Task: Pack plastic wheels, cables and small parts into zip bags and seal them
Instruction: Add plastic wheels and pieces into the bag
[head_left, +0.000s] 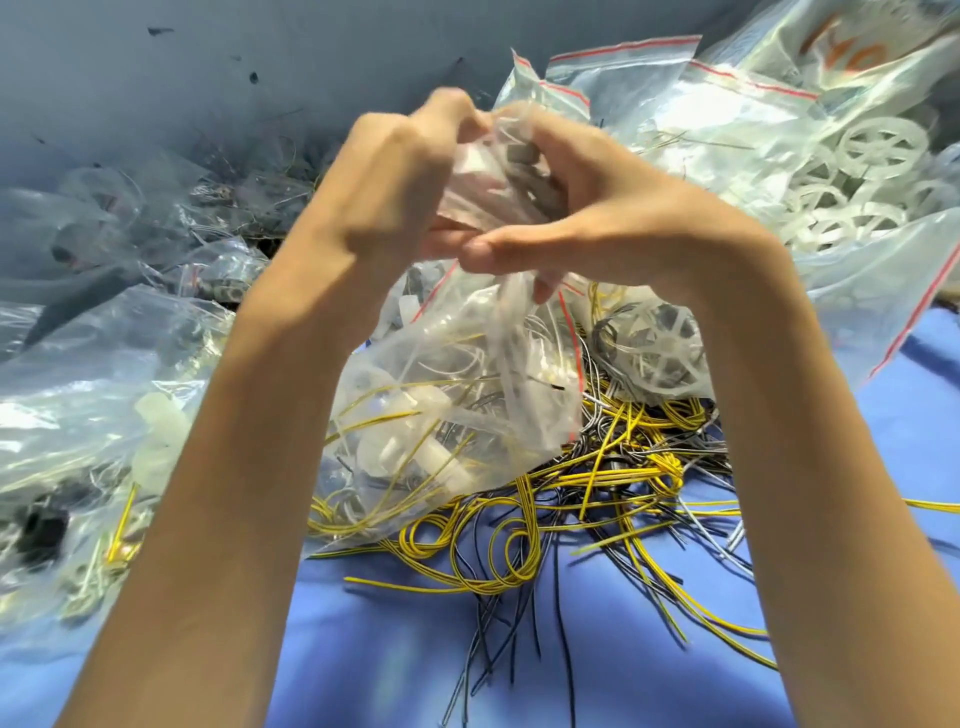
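- Both hands are up near twelve o'clock, knuckles almost meeting. The left hand (400, 171) and the right hand (618, 213) each have fingers curled into the crumpled top of one zip bag (457, 395).
- The grip is narrow and tight on both sides, with plastic bunched inside the fingers (motion blur hides the zip strip, so I cannot tell whether it is pressed closed).
- From that grip the bag hangs straight toward six o'clock, long axis up and down. Its belly is full of white small parts (395, 447) and yellow wire, and its lower end sits over the pile.
- Here's the relation that counts: the mouth lies between the two hands, running roughly nine to three, with the load below it. Neither hand is nearer; they share it.
- My read is that this is the sealing step. The next move wants fingertips sliding outward along the strip, left toward nine and right toward three.
- Loose cables (597, 493) in yellow, black and grey tangle at five o'clock on the blue cloth (519, 665), unpacked.
- Plastic wheels (883, 143) lie among clear bags at two o'clock, and filled bags (104, 395) are heaped at nine.
- One risk is that a stray wire across the mouth would block the seal.
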